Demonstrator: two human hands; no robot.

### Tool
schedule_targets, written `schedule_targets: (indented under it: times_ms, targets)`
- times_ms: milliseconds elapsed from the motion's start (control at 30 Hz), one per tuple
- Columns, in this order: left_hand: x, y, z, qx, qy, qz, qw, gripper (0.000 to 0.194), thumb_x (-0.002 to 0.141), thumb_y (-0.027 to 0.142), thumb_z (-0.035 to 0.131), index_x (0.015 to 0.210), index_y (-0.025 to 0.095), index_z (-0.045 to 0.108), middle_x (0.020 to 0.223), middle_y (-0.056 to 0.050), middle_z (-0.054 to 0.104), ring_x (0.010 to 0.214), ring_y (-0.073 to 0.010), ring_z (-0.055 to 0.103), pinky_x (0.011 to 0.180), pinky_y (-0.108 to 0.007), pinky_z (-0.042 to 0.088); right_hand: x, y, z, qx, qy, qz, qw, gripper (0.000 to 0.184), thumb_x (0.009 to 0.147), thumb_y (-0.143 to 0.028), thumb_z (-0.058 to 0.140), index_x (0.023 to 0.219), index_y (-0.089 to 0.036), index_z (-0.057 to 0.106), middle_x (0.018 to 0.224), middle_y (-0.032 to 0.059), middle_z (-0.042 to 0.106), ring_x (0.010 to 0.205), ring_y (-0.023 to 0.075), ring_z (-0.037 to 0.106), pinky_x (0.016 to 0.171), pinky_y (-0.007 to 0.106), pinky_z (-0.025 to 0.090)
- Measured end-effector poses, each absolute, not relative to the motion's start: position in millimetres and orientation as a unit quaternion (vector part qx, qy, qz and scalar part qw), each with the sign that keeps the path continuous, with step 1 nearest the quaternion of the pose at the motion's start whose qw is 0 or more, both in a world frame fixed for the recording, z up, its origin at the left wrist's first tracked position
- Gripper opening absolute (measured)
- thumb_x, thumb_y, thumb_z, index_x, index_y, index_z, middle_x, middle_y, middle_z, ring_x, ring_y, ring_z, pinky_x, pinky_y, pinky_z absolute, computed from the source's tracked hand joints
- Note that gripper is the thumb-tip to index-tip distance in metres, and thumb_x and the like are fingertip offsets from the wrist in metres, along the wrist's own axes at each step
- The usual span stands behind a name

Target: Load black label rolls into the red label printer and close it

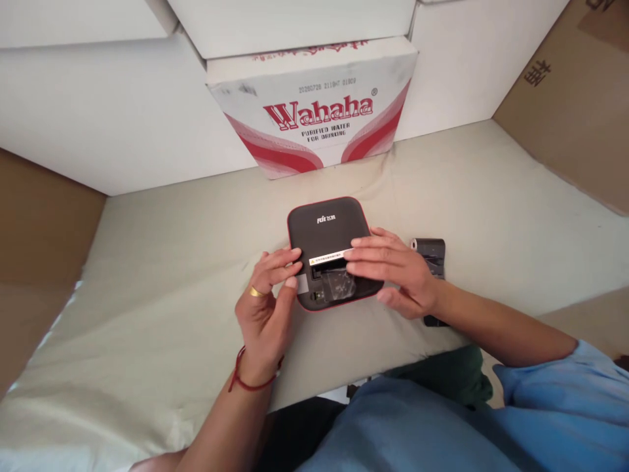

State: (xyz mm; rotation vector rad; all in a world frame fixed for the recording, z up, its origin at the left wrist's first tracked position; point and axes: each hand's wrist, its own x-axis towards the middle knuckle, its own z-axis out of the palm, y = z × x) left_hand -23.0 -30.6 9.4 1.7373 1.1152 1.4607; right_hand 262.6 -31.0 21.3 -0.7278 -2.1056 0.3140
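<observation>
A black, rounded-square device with a red rim (324,236) lies on the cloth, light lettering on its upper part. An opening in its lower part holds a clear, shiny plastic piece (339,284), and a white warning strip runs above it. My left hand (268,298), with a gold ring and a red cord bracelet, grips the device's left edge with fingers and thumb. Across its right side lie the fingers of my right hand (400,272), thumb by the lower right corner, holding it. A black roll (432,247) sits behind my right wrist, partly hidden by it.
A white and red Wahaha water carton (319,118) stands at the back against white boxes (122,111). Brown cardboard rises at the left (44,255) and right (565,105). A pale, slightly wrinkled cloth (181,262) covers the surface.
</observation>
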Motion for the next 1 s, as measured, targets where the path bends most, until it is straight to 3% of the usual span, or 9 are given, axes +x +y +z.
schedule_targets:
  times_ms: [100,167,400,600,733,900,1000]
  targets:
    - [-21.8,-25.5,5.6,0.565,0.403,0.586,0.419,0.014,0.101,0.028,0.078,0.11,0.035,0.086,0.131,-0.002,0.086,0.139,-0.0263,0.074,0.128,-0.051,0.055,264.1,-37.0,16.7,-0.265,-0.859,0.087,0.429,0.043,0.114,-0.055,0.055,0.141,-0.035,0.083,0.134,0.0056,0.088,0.134,0.0296,0.074,0.132,0.06,0.048]
    - [-21.7,-22.7,5.4,0.532,0.399,0.585,0.464,0.017,0.096,0.03,0.082,0.112,0.035,0.085,0.133,-0.003,0.085,0.142,-0.0283,0.073,0.128,-0.052,0.056,266.4,-40.1,14.5,-0.269,-0.855,0.067,0.438,0.041,0.112,-0.055,0.058,0.139,-0.037,0.084,0.129,0.0044,0.089,0.127,0.0304,0.073,0.123,0.059,0.055]
    - [-25.1,-19.3,6.8,0.522,0.42,0.537,0.512,0.056,0.092,0.038,0.084,0.146,0.043,0.071,0.17,-0.002,0.065,0.162,-0.0299,0.058,0.134,-0.051,0.054,270.0,-43.6,16.5,-0.274,-0.86,0.043,0.429,0.039,0.112,-0.055,0.058,0.134,-0.038,0.085,0.122,0.0019,0.09,0.114,0.0304,0.072,0.105,0.054,0.061]
    - [-29.8,-17.6,4.2,0.526,0.426,0.489,0.551,0.067,0.092,0.048,0.086,0.155,0.045,0.064,0.177,-0.002,0.057,0.167,-0.0306,0.054,0.132,-0.048,0.056,265.4,-41.4,28.2,-0.257,-0.856,0.037,0.448,0.035,0.114,-0.046,0.059,0.127,-0.029,0.087,0.119,0.0039,0.091,0.11,0.0275,0.075,0.095,0.048,0.065]
    - [-34.4,-14.4,0.3,0.542,0.426,0.442,0.574,0.073,0.096,0.055,0.08,0.164,0.046,0.055,0.179,-0.004,0.055,0.158,-0.0301,0.062,0.12,-0.044,0.065,264.4,-38.4,31.1,-0.254,-0.858,0.032,0.446,0.035,0.116,-0.046,0.056,0.12,-0.031,0.088,0.116,0.0026,0.091,0.102,0.0254,0.077,0.089,0.046,0.066]
    - [-36.6,-12.8,-2.2,0.507,0.418,0.427,0.621,0.088,0.096,0.039,0.077,0.173,0.053,0.037,0.182,-0.002,0.049,0.156,-0.0265,0.062,0.114,-0.041,0.066,262.8,-36.0,29.1,-0.236,-0.848,0.053,0.471,0.029,0.113,-0.038,0.063,0.119,-0.02,0.085,0.112,0.0091,0.091,0.102,0.0247,0.075,0.091,0.044,0.065]
    - [-32.8,-12.5,1.9,0.423,0.412,0.442,0.675,0.101,0.083,0.025,0.086,0.169,0.055,0.042,0.178,0.002,0.052,0.162,-0.0261,0.056,0.126,-0.043,0.057,261.5,-36.3,30.0,-0.237,-0.849,0.048,0.47,0.027,0.112,-0.036,0.064,0.117,-0.019,0.084,0.11,0.0103,0.09,0.102,0.0248,0.075,0.091,0.044,0.065]
